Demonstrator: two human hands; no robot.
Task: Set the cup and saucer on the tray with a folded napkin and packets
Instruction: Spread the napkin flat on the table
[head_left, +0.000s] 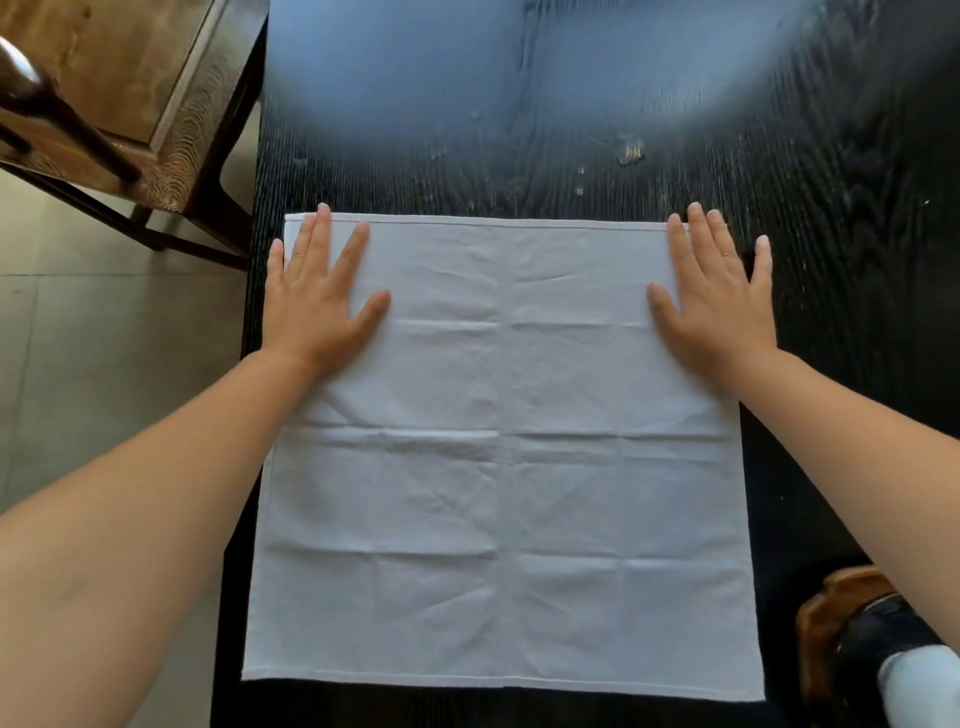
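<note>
A white cloth napkin (498, 447) lies spread flat and unfolded on the dark wooden tabletop (857, 156), its near hem close to the tabletop's near edge and its left hem running along the left edge. The left hand (317, 291) rests palm-down on the napkin's far left corner, fingers splayed, gripping nothing; the right hand (719, 296) lies the same way on the far right corner, its outer fingers spilling past the napkin's hem onto the wood.

No cup, saucer, tray or packets are in view, so folding looks like the step in hand. The likely trouble: old creases crossing the napkin could pull a new fold off line, and flat palms sliding unevenly could skew the hems. Dragged leftward, the napkin could slip off beside the wooden chair (114, 98).
</note>
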